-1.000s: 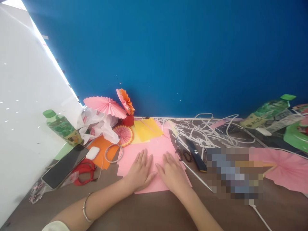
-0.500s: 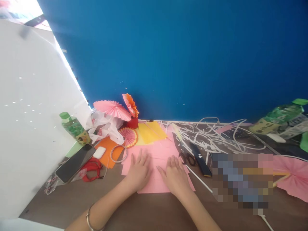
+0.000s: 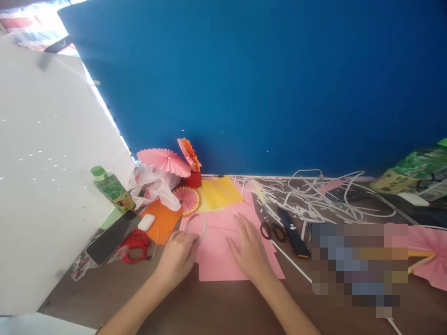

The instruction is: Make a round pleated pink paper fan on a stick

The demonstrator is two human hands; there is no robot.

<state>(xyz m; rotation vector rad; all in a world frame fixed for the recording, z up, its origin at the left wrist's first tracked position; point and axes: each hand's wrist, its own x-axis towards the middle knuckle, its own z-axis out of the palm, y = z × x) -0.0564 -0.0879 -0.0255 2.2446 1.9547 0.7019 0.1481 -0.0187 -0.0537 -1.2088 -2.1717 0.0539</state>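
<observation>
My left hand [image 3: 177,257] is closed, its fingertips pinching a thin, pale roll of tape [image 3: 204,224], blurred by motion, above the left part of the pink paper [image 3: 223,260]. The sheets lie in a loose stack, one overlapping another. Over the right part of that stack, my right hand [image 3: 249,253] has its fingers stretched out and holds nothing. Scissors [image 3: 273,231] with dark handles lie just right of the paper. Yellow paper [image 3: 222,191] rests at the stack's far end.
To the left are orange paper [image 3: 164,221], a white case [image 3: 146,222], a phone [image 3: 113,237], a red strap [image 3: 138,246] and a bottle [image 3: 113,188]. Folded paper fans [image 3: 164,160] stand behind. White paper strips [image 3: 296,197] and a black box cutter [image 3: 293,232] lie right.
My left hand has left the pink paper and picked up the roll of tape from the orange paper, bringing it rightward. My right hand has shifted slightly, fingers lifting.
</observation>
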